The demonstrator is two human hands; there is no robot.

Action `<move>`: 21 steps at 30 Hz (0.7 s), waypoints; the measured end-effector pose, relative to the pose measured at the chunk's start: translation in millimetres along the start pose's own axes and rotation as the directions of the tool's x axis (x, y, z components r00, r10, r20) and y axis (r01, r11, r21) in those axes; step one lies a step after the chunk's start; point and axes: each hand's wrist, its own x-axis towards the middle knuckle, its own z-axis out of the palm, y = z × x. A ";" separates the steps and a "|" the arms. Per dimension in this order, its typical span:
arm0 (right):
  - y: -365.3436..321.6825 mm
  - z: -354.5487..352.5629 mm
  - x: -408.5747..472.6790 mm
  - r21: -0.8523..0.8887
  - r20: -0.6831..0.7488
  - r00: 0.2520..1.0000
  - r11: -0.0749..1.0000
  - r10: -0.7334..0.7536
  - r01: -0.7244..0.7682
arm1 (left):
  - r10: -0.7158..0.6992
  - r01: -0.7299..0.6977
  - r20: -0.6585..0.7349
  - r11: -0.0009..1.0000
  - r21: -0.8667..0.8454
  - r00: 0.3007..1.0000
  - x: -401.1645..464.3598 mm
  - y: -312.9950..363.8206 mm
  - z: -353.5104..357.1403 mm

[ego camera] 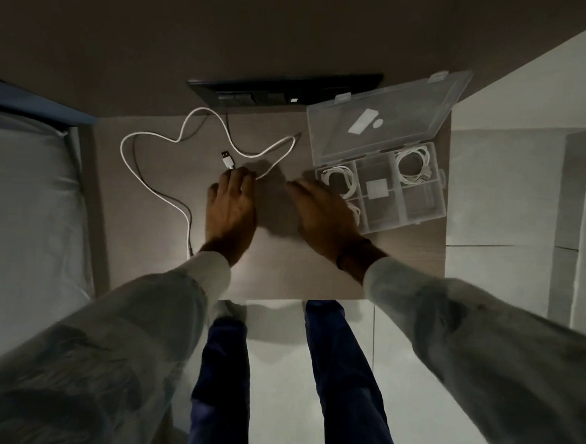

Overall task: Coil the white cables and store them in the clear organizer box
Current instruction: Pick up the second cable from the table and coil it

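A long white cable (137, 136) lies uncoiled in loose loops across the small brown table (281, 276). Its USB plug (227, 158) rests just beyond my left hand (230, 207). That hand's fingertips press on the cable close to the plug. My right hand (319, 211) hovers flat over the table, fingers apart, holding nothing, beside the clear organizer box (407, 208). The box stands open with its lid (387, 119) tilted back. Coiled white cables (413, 164) fill the far right and near left compartments. A white adapter (376, 186) sits in a middle one.
A black power strip (279, 87) runs along the table's back edge against the wall. A bed (21, 205) borders the table on the left. Pale tiled floor (491, 216) lies to the right, and my legs (337, 379) stand at the table's front edge.
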 end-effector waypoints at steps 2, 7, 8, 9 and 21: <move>-8.9 13.0 29.8 -0.130 0.072 0.995 0.989 -0.066 0.075 | 0.101 -0.110 0.083 0.988 0.107 0.991 4.3 -22.7 4.3; -18.3 36.0 59.7 -0.501 0.182 0.971 0.836 -0.154 0.226 | 0.240 -0.249 0.147 0.967 0.046 0.960 -7.3 -59.9 16.3; -21.6 35.3 57.0 -0.491 0.206 0.961 0.829 -0.186 0.266 | 0.263 -0.268 0.164 0.963 0.008 0.951 -12.8 -65.9 15.3; -25.1 33.8 53.1 -0.483 0.197 0.959 0.832 -0.203 0.275 | 0.277 -0.272 0.194 0.961 -0.050 0.941 -19.4 -71.3 12.7; -164.2 -66.5 -43.8 0.216 -0.280 0.952 0.975 0.121 -0.060 | 0.195 0.635 0.616 -0.052 -0.771 0.763 -113.9 -66.4 -197.8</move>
